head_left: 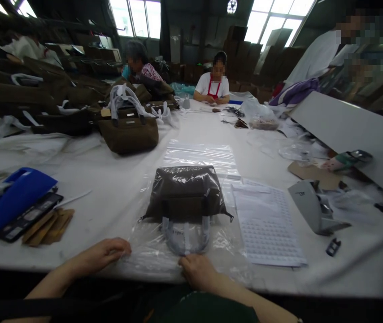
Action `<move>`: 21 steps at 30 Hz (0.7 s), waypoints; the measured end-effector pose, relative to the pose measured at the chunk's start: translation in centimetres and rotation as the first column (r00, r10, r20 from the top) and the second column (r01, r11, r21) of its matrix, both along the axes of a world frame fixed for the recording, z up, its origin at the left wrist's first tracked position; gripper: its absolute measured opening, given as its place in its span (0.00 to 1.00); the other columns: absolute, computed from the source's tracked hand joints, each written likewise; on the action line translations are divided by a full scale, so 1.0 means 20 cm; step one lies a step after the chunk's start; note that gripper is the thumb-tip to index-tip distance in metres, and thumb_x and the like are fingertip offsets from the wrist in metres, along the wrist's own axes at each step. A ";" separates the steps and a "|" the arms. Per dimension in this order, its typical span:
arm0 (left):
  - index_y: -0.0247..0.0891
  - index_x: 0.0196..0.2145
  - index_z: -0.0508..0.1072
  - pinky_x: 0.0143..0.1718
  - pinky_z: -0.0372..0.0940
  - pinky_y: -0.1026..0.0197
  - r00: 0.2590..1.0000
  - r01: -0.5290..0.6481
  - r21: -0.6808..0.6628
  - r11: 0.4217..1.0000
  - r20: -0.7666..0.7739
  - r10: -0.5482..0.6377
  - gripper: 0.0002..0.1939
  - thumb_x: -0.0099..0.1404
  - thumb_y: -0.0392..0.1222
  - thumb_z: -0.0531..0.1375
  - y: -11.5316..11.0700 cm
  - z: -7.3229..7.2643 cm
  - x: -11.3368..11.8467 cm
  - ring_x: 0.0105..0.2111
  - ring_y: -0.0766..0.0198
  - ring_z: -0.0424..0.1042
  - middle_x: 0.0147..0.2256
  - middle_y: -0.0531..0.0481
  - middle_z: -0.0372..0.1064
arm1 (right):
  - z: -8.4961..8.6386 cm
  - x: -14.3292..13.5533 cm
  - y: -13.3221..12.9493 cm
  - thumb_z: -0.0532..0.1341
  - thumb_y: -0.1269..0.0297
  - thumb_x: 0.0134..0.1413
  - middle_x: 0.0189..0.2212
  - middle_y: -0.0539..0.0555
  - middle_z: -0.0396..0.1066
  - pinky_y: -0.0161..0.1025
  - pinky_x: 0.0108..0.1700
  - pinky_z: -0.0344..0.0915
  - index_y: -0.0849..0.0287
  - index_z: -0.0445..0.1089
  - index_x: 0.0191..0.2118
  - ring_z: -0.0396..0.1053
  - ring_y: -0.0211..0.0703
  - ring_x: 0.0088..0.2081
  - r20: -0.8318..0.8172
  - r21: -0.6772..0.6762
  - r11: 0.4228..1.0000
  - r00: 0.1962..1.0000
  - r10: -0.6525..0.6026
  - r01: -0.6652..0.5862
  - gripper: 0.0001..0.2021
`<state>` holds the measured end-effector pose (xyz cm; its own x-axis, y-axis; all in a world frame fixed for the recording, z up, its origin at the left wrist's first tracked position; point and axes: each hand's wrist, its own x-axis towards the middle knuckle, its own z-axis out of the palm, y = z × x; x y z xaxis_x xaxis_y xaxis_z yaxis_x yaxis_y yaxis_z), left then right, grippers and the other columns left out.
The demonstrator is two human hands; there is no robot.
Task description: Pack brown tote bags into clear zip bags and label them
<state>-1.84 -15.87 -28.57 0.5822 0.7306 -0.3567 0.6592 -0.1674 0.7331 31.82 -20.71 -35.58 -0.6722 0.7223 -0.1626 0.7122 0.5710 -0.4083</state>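
A dark brown handbag point(186, 190) lies flat inside a clear plastic bag point(227, 244) on the white table, its wrapped handles toward me. My left hand point(110, 252) pinches the plastic at the near left, fingers closed. Just below the handles, my right hand point(198, 269) grips the near edge of the plastic bag with its fingers curled. Under the far part of the handbag lie more clear plastic bags point(201, 154). Beside it on the right are printed sheets of paper point(268, 224).
At left are a blue tape dispenser point(19, 197) and brown paper tags point(48, 226). More brown handbags point(129, 132) stand behind. At right lie a grey dispenser point(307, 204), a small dark cutter point(333, 246) and a bottle point(349, 159). A co-worker point(213, 83) sits across the table.
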 end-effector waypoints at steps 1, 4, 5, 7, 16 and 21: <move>0.41 0.36 0.74 0.47 0.60 0.64 0.998 -0.058 0.074 0.996 0.000 0.058 0.15 0.65 0.47 0.49 0.00 0.01 0.02 0.42 0.62 0.69 0.40 0.49 0.71 | 0.02 -0.01 0.00 0.59 0.71 0.49 0.30 0.55 0.73 0.34 0.31 0.61 0.61 0.71 0.34 0.69 0.42 0.31 -0.045 -0.109 0.991 0.995 -0.086 0.081 0.05; 0.40 0.33 0.74 0.44 0.61 0.64 0.966 -0.250 0.409 0.878 0.046 0.254 0.16 0.64 0.49 0.50 0.09 0.11 0.17 0.39 0.63 0.68 0.37 0.49 0.68 | 0.09 -0.03 0.02 0.61 0.70 0.46 0.27 0.51 0.73 0.32 0.32 0.61 0.60 0.74 0.32 0.69 0.39 0.30 -0.215 -0.491 0.837 0.898 -0.383 0.240 0.06; 0.41 0.33 0.74 0.42 0.61 0.64 0.954 -0.281 0.509 0.814 0.060 0.293 0.16 0.64 0.50 0.50 0.14 0.16 0.25 0.37 0.63 0.67 0.35 0.49 0.67 | 0.09 -0.04 0.03 0.62 0.70 0.45 0.25 0.50 0.73 0.31 0.31 0.61 0.60 0.75 0.32 0.69 0.38 0.28 -0.242 -0.603 0.756 0.845 -0.478 0.254 0.06; 0.42 0.32 0.74 0.37 0.61 0.65 0.944 -0.287 0.635 0.717 0.059 0.325 0.15 0.64 0.50 0.51 0.27 0.22 0.43 0.33 0.65 0.67 0.32 0.51 0.65 | 0.08 -0.07 0.05 0.63 0.69 0.43 0.21 0.49 0.71 0.30 0.27 0.59 0.61 0.75 0.29 0.67 0.36 0.25 -0.252 -0.755 0.609 0.747 -0.615 0.246 0.05; 0.37 0.36 0.67 0.31 0.63 0.60 0.852 -0.448 0.765 0.462 0.210 0.479 0.09 0.65 0.42 0.50 0.46 -0.15 0.96 0.27 0.61 0.68 0.27 0.49 0.66 | -0.05 -0.12 0.12 0.58 0.68 0.46 0.15 0.46 0.62 0.30 0.18 0.57 0.63 0.69 0.22 0.60 0.33 0.14 -0.172 -0.898 0.369 0.581 -0.796 0.240 0.07; 0.34 0.47 0.65 0.52 0.55 0.47 0.831 -0.463 0.809 0.362 0.255 0.495 0.14 0.64 0.40 0.51 0.37 -0.30 1.10 0.49 0.51 0.61 0.47 0.38 0.62 | 0.02 -0.10 0.12 0.57 0.71 0.46 0.19 0.47 0.65 0.29 0.22 0.59 0.62 0.71 0.29 0.64 0.34 0.20 -0.231 -0.831 0.510 0.695 -0.681 0.223 0.05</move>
<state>20.13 -8.54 -34.51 0.0350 0.8343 0.5503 0.8513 -0.3134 0.4209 29.73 -18.25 -35.22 -0.4172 0.7406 -0.5268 0.3431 -0.4084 -0.8459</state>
